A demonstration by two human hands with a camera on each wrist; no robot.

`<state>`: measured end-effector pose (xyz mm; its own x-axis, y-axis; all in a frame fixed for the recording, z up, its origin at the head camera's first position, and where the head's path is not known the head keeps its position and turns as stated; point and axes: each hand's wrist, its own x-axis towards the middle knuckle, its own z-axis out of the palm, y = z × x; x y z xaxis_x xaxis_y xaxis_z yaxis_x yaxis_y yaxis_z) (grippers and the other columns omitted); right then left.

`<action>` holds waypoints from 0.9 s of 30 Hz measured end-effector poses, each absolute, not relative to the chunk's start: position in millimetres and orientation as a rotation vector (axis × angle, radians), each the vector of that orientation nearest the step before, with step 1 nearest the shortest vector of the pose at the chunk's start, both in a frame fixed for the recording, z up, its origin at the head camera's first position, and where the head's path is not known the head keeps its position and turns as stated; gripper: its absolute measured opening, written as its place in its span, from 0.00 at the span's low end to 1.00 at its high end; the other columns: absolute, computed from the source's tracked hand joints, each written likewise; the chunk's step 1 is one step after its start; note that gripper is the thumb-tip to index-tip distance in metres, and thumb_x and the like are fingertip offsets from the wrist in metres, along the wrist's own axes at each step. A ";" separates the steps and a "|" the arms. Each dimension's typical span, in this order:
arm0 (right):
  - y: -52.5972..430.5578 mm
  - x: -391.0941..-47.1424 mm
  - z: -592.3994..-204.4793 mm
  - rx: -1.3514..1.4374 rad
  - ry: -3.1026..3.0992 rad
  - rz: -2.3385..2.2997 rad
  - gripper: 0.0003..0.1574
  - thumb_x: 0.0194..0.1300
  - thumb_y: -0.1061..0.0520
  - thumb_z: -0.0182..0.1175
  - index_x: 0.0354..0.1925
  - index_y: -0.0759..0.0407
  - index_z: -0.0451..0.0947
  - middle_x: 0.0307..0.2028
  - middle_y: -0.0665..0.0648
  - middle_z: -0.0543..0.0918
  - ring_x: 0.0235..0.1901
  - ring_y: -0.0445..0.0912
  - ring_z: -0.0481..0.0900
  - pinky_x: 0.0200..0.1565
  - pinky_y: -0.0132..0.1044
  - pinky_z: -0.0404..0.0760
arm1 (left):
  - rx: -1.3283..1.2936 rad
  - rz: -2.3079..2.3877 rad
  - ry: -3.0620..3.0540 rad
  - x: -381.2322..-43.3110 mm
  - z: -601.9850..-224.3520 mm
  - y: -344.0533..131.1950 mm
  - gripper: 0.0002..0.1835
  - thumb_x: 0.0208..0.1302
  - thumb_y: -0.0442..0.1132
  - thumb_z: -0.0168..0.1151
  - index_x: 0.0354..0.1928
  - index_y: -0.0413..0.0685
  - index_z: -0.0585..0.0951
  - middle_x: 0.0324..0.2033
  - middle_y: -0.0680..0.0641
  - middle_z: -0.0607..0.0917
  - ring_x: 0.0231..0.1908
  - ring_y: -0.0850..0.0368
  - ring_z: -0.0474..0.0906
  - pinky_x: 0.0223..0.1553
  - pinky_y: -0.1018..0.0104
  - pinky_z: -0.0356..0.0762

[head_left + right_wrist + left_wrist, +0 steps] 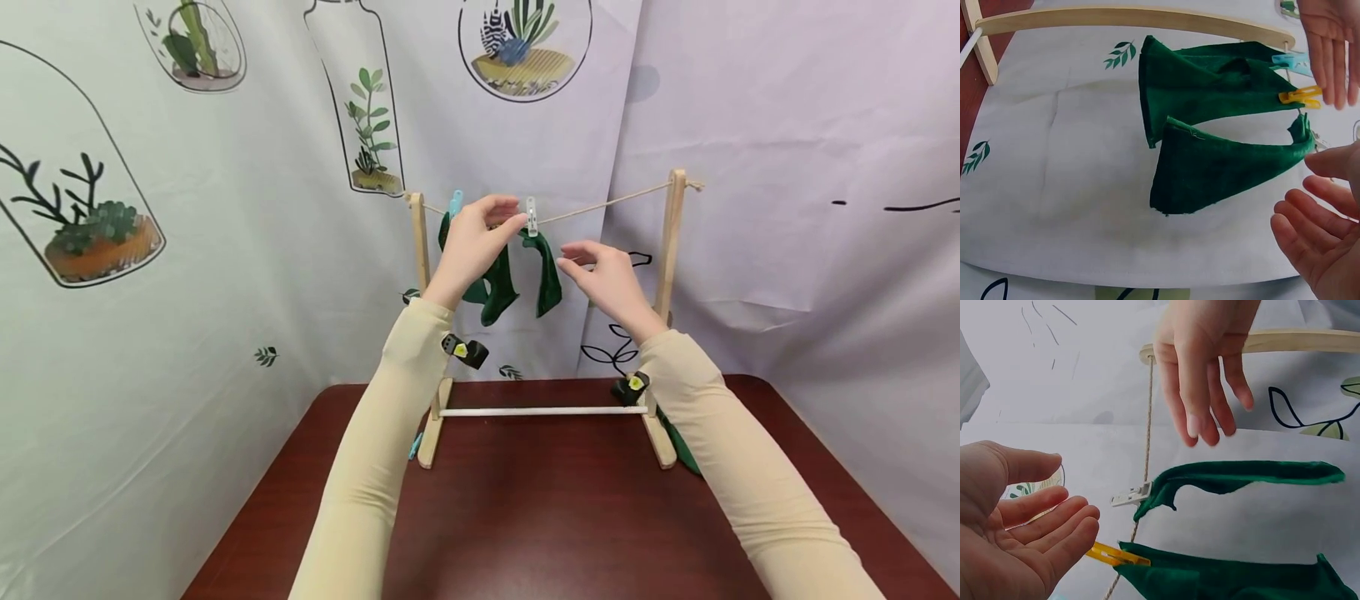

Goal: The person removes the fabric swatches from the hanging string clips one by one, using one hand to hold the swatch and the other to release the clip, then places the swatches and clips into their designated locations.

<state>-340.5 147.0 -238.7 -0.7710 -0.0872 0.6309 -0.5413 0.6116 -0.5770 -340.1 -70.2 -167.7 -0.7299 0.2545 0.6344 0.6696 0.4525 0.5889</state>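
Observation:
A string line [611, 202] carries two dark green cloth pieces. One cloth [1210, 87] hangs from a blue clothespin [456, 202] and a yellow clothespin [1300, 97]. The other, narrower cloth [1222, 164] hangs to its right from a white clothespin [532, 217], which grips one upper corner on the line. My left hand [480, 242] is raised just left of the white clothespin, holding nothing, its fingers loosely bent and apart from the thumb. To the right of the narrower cloth, my right hand [609, 282] hovers with relaxed fingers, also holding nothing.
Two wooden posts [670, 242] hold the line, joined low down by a white rod [543, 412]. On the dark red table [540, 508] lie a blue clothespin [415, 446] by the left foot and more green cloth [681, 446] by the right foot. A printed curtain [285, 208] hangs behind.

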 end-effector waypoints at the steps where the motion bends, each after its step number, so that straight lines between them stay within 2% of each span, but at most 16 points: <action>1: 145.9 -341.4 -237.5 0.488 -2.281 1.074 0.23 0.73 0.49 0.62 0.59 0.60 0.81 0.51 0.60 0.86 0.52 0.54 0.82 0.46 0.51 0.81 | -0.775 -1.208 -2.252 -341.0 -165.5 -68.3 0.22 0.72 0.48 0.63 0.61 0.43 0.80 0.56 0.47 0.84 0.56 0.57 0.80 0.54 0.63 0.79; 9: 137.1 -349.7 -228.3 0.461 -2.318 1.151 0.28 0.72 0.44 0.62 0.62 0.59 0.79 0.54 0.59 0.84 0.55 0.53 0.80 0.50 0.50 0.81 | -0.737 -1.201 -2.304 -351.0 -150.7 -51.7 0.23 0.73 0.47 0.61 0.64 0.42 0.78 0.59 0.46 0.83 0.59 0.55 0.79 0.55 0.64 0.79; 18: 129.8 -357.3 -223.3 0.446 -2.299 1.139 0.28 0.70 0.44 0.64 0.59 0.60 0.81 0.53 0.60 0.85 0.50 0.53 0.83 0.49 0.50 0.81 | -0.702 -1.193 -2.349 -363.6 -144.4 -39.9 0.23 0.75 0.46 0.59 0.65 0.42 0.77 0.59 0.46 0.82 0.60 0.55 0.77 0.56 0.64 0.77; 27: 125.1 -362.2 -221.5 0.425 -2.296 1.128 0.23 0.71 0.49 0.63 0.57 0.62 0.82 0.51 0.61 0.86 0.47 0.53 0.84 0.47 0.49 0.82 | -0.629 -1.175 -2.478 -370.4 -139.2 -34.7 0.27 0.75 0.49 0.58 0.69 0.45 0.73 0.65 0.47 0.77 0.64 0.55 0.74 0.58 0.62 0.76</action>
